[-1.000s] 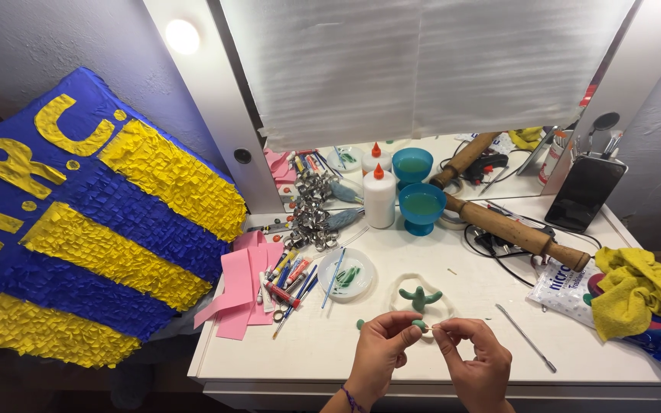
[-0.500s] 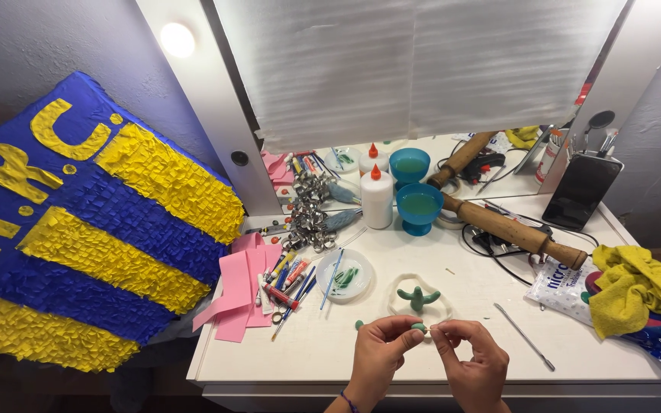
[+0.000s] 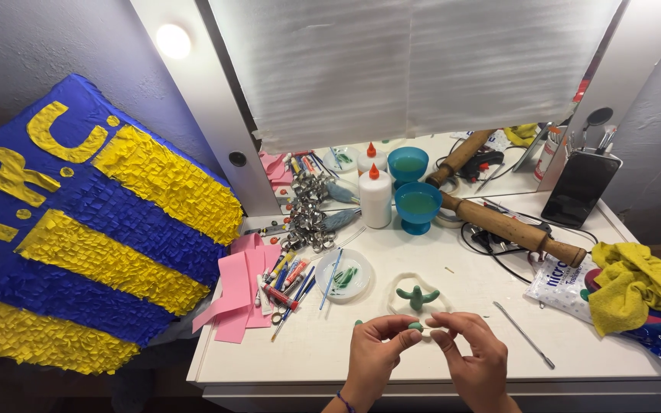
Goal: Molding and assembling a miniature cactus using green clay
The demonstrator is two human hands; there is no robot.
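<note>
While both hands meet at the near edge of the white table [image 3: 499,359], the left hand [image 3: 372,359] and the right hand [image 3: 476,359] pinch a small green clay piece [image 3: 416,326] between thumb and fingertips; the fingers of each hand are closed together on it, and it sits in the gap between the two hands, just above the tabletop. Judged from this, the step in hand is shaping a small part by finger pressure. A next move would call for light, even pressure and steady wrists, since so small a soft piece would likely deform easily.

Just beyond the hands stands one green cactus figure [image 3: 418,296] on a pale clay ring.

Count of other items: one small white dish [image 3: 345,277] smeared green, one white glue bottle [image 3: 376,197] with an orange tip, one blue cup [image 3: 418,206], one wooden rolling pin [image 3: 514,229], one thin metal tool [image 3: 524,344], one yellow cloth [image 3: 636,287], one black holder [image 3: 579,187] with implements, and one heap of pens and brushes [image 3: 288,279] too crowded to count. Pink paper sheets [image 3: 235,294] overlap; their number cannot be told. One large blue and yellow fringed panel [image 3: 78,229] leans at left.
</note>
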